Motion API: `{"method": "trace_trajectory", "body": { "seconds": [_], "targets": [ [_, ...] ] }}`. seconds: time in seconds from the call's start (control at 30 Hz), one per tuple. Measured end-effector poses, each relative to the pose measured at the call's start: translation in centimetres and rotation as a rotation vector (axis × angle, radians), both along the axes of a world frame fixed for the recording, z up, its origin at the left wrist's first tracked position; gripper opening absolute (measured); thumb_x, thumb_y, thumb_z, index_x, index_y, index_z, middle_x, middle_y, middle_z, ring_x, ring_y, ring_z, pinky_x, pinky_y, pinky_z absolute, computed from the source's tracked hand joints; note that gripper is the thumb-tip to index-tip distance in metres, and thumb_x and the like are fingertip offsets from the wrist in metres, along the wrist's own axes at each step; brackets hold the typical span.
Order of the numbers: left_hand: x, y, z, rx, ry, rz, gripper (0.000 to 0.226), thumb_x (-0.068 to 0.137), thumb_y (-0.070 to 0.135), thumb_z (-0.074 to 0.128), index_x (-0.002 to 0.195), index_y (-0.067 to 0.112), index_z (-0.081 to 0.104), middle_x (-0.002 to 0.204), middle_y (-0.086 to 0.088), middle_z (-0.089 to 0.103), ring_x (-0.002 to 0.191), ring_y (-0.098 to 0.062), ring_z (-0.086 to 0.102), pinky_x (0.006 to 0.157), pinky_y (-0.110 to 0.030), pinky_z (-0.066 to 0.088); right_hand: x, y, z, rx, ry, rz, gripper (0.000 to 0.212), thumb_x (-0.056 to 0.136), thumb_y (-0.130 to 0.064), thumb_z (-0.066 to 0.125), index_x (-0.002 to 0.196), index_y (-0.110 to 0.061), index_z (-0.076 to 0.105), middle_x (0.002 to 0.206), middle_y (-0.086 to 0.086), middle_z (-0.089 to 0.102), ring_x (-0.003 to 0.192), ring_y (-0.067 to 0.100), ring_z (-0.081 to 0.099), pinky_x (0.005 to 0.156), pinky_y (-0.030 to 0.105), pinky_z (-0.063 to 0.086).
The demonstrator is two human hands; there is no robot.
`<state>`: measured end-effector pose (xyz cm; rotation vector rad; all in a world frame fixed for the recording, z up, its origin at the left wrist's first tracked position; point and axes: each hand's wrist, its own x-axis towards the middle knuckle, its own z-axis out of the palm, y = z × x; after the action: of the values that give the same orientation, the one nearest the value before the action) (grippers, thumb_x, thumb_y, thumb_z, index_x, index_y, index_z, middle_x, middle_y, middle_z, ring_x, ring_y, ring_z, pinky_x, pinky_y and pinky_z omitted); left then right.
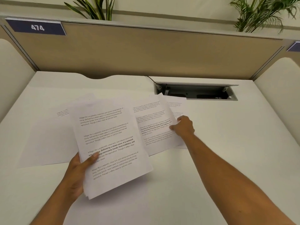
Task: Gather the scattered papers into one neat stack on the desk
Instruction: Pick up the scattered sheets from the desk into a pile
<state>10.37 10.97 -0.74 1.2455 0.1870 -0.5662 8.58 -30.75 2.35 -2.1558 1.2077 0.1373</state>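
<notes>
My left hand (79,172) grips a bundle of printed white sheets (112,143) by its lower left edge, thumb on top, holding it above the white desk (227,143). To the right, my right hand (184,126) pinches the right edge of a printed sheet (155,125), whose far corner lifts off the desk. More sheets (177,108) lie under and behind that one. Another sheet (48,140) lies flat on the desk at the left, partly hidden by the held bundle.
An open cable hatch (198,92) with a raised lid is set into the desk at the back right. A beige partition (146,52) with a "474" label (37,27) closes the far side. Side panels flank the desk; plants stand behind.
</notes>
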Motion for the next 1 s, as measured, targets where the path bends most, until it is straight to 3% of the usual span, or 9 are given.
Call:
{"method": "trace_trajectory", "body": {
  "seconds": [0.1,0.17,0.33,0.47,0.63,0.73,0.8,0.9,1.0],
  "targets": [
    [0.1,-0.2,-0.3,0.0,0.004,-0.01,0.048,0.091,0.017,0.08,0.138,0.026,0.076,0.136,-0.013,0.082,0.116,-0.036,0.082,0.082,-0.048,0.071,-0.9,-1.0,-0.2,0.082,-0.129,-0.133,0.021,0.088,-0.021,0.082,0.1,-0.008,0.069,0.117,0.014,0.076,0.106,0.035,0.073,0.093,0.045,0.061],
    [0.2,-0.4,-0.4,0.003,0.008,-0.011,0.048,0.09,0.018,0.08,0.137,0.026,0.076,0.136,-0.013,0.082,0.115,-0.036,0.083,0.082,-0.047,0.071,-1.4,-0.7,-0.5,0.058,-0.116,-0.225,0.019,0.09,-0.02,0.078,0.104,-0.009,0.072,0.122,0.015,0.074,0.113,0.038,0.069,0.097,0.047,0.058],
    [0.1,-1.0,-0.3,-0.001,0.008,-0.03,0.046,0.088,0.018,0.081,0.133,0.026,0.078,0.133,-0.013,0.083,0.112,-0.035,0.084,0.079,-0.046,0.071,-1.3,1.5,-0.1,-0.057,0.117,-0.295,0.046,0.088,-0.019,0.081,0.129,-0.01,0.06,0.145,0.014,0.043,0.132,0.036,0.047,0.1,0.043,0.051],
    [0.1,-1.0,0.3,-0.009,-0.001,-0.05,0.049,0.089,0.017,0.085,0.136,0.026,0.076,0.133,-0.013,0.083,0.112,-0.038,0.083,0.081,-0.049,0.071,-1.4,0.8,0.3,0.045,-0.003,-0.306,0.079,0.078,-0.014,0.092,0.138,-0.006,0.042,0.139,0.017,0.057,0.125,0.038,0.062,0.103,0.048,0.05],
    [0.3,-0.2,1.1,-0.025,0.004,-0.019,0.051,0.086,0.018,0.083,0.136,0.023,0.075,0.132,-0.015,0.083,0.111,-0.04,0.083,0.08,-0.05,0.071,-3.7,-1.1,0.1,0.098,-0.107,-0.185,0.028,0.089,-0.007,0.076,0.116,0.0,0.072,0.122,0.019,0.075,0.1,0.035,0.07,0.097,0.043,0.059],
    [0.3,0.4,1.4,-0.044,0.018,-0.003,0.049,0.088,0.018,0.081,0.137,0.023,0.075,0.133,-0.015,0.082,0.114,-0.04,0.082,0.083,-0.052,0.071,-5.8,-1.4,1.3,0.114,-0.261,-0.104,0.031,0.098,-0.012,0.068,0.128,-0.005,0.07,0.128,0.017,0.073,0.114,0.038,0.069,0.101,0.044,0.055],
    [0.2,0.8,1.7,-0.061,0.026,0.006,0.047,0.09,0.019,0.08,0.136,0.024,0.076,0.134,-0.015,0.082,0.115,-0.04,0.082,0.084,-0.052,0.071,-7.2,-1.2,2.8,0.15,-0.367,-0.083,0.029,0.1,-0.013,0.067,0.129,-0.007,0.069,0.127,0.015,0.073,0.111,0.037,0.071,0.102,0.051,0.056],
    [0.3,1.1,2.3,-0.08,0.038,0.034,0.045,0.091,0.024,0.079,0.135,0.024,0.076,0.132,-0.014,0.083,0.113,-0.037,0.083,0.08,-0.049,0.071,-8.9,-0.3,5.8,0.226,-0.511,-0.077,0.026,0.102,-0.017,0.068,0.127,-0.014,0.069,0.123,0.01,0.075,0.099,0.024,0.074,0.089,0.041,0.06],
    [0.4,1.2,2.7,-0.093,0.047,0.046,0.041,0.097,0.029,0.075,0.137,0.024,0.075,0.131,-0.012,0.084,0.112,-0.035,0.084,0.079,-0.048,0.072,-10.0,1.8,8.7,0.302,-0.579,-0.04,0.019,0.102,-0.024,0.069,0.12,-0.024,0.073,0.116,0.0,0.08,0.098,0.025,0.078,0.088,0.044,0.063]
  ]
}}
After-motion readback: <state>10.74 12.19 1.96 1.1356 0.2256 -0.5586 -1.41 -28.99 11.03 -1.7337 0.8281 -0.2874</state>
